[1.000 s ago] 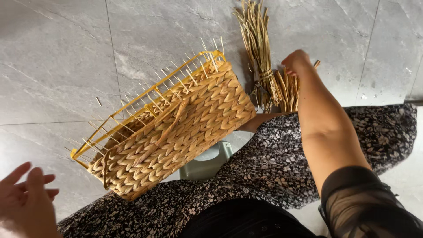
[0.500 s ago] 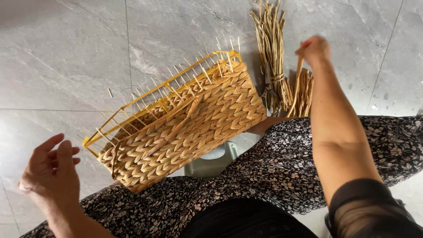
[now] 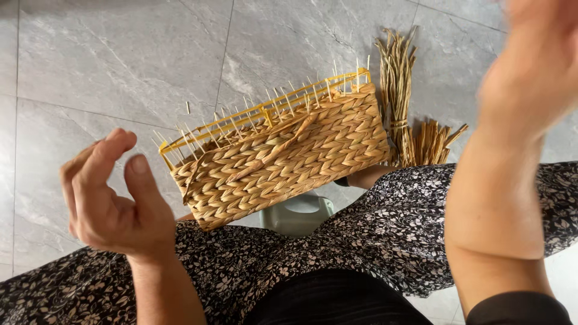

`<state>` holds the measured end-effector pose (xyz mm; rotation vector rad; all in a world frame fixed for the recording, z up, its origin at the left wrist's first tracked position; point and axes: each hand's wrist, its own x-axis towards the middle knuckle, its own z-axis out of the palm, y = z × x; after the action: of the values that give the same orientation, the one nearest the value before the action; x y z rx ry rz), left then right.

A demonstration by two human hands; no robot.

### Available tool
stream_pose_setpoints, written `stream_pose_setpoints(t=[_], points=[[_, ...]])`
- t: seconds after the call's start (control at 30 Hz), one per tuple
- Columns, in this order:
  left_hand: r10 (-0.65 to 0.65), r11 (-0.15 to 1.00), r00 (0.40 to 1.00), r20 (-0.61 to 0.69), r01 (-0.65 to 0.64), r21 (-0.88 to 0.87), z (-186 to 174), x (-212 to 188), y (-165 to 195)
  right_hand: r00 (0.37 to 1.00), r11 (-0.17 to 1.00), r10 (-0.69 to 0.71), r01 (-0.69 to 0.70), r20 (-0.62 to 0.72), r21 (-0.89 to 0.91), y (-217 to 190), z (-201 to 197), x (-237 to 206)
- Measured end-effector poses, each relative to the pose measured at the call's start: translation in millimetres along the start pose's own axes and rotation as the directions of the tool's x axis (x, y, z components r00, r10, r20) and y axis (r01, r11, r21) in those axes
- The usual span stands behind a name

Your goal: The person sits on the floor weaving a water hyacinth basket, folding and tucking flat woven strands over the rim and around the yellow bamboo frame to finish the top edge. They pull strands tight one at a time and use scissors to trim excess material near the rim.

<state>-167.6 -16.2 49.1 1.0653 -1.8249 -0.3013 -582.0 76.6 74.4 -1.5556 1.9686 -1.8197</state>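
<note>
Woven basket of braided straw, rectangular, rests tilted across the person's lap, over a floral skirt. Its sides look fully woven up to a yellow wire frame, where thin stakes poke up unfinished, so the rim seems left to do. The left hand hovers beside it, fingers loosely curled, holding nothing. The right hand is raised and blurred; its grip cannot be told. A bundle of straw lies on the grey floor tiles beyond.

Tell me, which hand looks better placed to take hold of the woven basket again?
Probably the left hand: it hovers open, empty, just beside the near end of the woven basket on the lap. The right hand is raised high and blurred, farther from the basket and nearer the bundle of stalks.
</note>
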Motion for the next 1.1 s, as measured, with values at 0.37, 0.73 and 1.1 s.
stream_pose_setpoints(t=[0.37, 0.73, 1.1], points=[[0.124, 0.975, 0.847, 0.518, -0.005, -0.224, 20, 17, 54, 0.842, 0.931, 0.067, -0.245, 0.535, 0.271, -92, 123, -103], [-0.126, 0.929, 0.788, 0.602, 0.307, -0.208, 101, -30, -4, 0.710, 0.838, 0.544, -0.489, 0.448, -0.243, 18, 126, -108], [-0.219, 0.909, 0.812, 0.541, 0.371, -0.189, 176, -61, 0, 0.725, 0.872, 0.489, -0.404, 0.486, -0.274, 45, 141, -112]])
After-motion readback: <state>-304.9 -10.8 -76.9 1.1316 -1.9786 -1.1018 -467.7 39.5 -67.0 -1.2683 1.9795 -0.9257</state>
